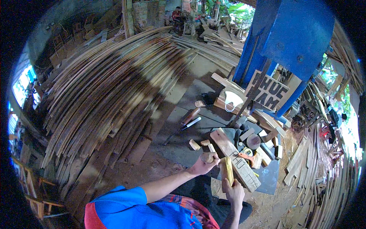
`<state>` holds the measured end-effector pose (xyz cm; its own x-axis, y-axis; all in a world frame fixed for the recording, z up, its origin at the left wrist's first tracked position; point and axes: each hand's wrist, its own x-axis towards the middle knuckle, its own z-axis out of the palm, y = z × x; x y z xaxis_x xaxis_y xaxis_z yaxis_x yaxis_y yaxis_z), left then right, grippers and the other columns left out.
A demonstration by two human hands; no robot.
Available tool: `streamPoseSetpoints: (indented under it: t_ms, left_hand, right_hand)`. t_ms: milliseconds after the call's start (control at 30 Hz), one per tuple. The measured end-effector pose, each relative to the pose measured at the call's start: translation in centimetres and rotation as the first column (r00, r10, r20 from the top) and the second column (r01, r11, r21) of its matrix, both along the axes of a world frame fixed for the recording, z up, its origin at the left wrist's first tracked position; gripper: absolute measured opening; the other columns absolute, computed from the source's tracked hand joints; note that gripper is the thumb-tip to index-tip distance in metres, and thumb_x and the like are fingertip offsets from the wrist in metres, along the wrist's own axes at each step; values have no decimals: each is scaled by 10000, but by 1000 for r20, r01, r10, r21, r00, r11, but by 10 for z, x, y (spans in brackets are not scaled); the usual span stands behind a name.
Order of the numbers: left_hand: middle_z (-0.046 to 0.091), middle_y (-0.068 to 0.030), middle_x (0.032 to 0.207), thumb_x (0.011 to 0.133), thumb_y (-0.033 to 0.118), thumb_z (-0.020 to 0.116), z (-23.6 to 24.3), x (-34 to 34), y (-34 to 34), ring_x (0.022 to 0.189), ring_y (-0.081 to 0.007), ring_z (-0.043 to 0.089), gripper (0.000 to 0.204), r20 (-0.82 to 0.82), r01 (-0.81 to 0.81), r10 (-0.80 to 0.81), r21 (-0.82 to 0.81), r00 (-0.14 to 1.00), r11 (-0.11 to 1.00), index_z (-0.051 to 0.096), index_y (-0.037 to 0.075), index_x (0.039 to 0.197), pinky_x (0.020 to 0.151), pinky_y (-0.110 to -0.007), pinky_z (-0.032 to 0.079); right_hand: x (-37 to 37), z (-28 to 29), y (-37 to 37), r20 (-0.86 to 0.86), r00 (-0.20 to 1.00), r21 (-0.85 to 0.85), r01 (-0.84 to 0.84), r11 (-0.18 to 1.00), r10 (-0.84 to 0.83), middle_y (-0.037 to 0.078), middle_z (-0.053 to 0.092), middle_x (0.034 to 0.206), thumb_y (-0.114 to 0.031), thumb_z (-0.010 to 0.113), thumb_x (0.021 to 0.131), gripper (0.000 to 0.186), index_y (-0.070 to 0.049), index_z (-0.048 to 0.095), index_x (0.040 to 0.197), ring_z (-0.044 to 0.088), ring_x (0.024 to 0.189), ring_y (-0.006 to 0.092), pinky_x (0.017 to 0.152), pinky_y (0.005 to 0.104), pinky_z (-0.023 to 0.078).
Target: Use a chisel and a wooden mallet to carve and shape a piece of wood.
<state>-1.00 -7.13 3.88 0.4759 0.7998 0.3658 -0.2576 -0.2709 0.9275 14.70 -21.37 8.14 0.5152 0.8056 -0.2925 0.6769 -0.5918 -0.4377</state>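
Observation:
My left hand (201, 166) is closed round an upright wooden handle (207, 157), whose round end faces up; its lower part is hidden. In my right hand (233, 191) is a yellowish wooden bar (228, 168), gripped at its near end and pointing away from me. Just right of the bar lies a long board (225, 144) with dark lettering on its near half. Small wood offcuts (194, 144) lie beyond my left hand. Further off rest a brown-handled tool (191, 116) and a white pen (191, 123), side by side on the dark surface.
Wood blocks, a round wooden piece (253, 141) and an orange-handled tool (247, 155) crowd the board's right side. A blue machine (293, 34) with a lettered sign (268, 91) and a white mask (231, 100) stands beyond. Long timber strips (110, 95) fill the left.

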Motion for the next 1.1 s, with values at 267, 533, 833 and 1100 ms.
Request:
streamPoseSetpoints:
  t_ms: [267, 533, 833, 1100]
  left_hand:
    - [549, -21, 667, 933, 129, 600, 5, -11, -2, 645, -87, 500, 200, -131, 15, 2, 124, 991, 992, 567, 13, 774, 596, -286, 412]
    - [551, -34, 678, 929, 130, 597, -15, -25, -4, 639, -105, 510, 202, -148, 121, -126, -48, 981, 992, 560, 3, 778, 603, -315, 425]
    - [613, -17, 784, 939, 115, 577, -24, -33, 10, 764, -98, 566, 177, -17, 15, -15, -5, 1000, 1000, 556, 44, 779, 714, -287, 481]
    - [470, 7, 712, 933, 34, 546, -26, -31, 17, 678, -92, 473, 175, 119, 82, -66, -134, 991, 988, 497, 49, 766, 808, -346, 515]
  right_hand:
    - [5, -13, -1, -27, 1000, 31, 13, 999, -12, 233, 688, 894, -643, 532, 874, 616, -46, 638, 982, 657, 909, 428, 776, 510, 499]
    - [-8, -27, -13, -32, 999, 84, 8, 996, -5, 251, 683, 900, -610, 536, 892, 584, -46, 635, 1005, 656, 878, 441, 750, 525, 501]
    - [-2, -39, -18, -133, 991, 335, 18, 942, 29, 278, 662, 844, -512, 599, 905, 486, -40, 626, 1015, 646, 806, 459, 710, 500, 496]
    - [42, -18, -25, 137, 958, 433, 171, 885, -252, 172, 647, 980, -441, 670, 872, 427, -95, 620, 1118, 658, 822, 380, 685, 460, 520]
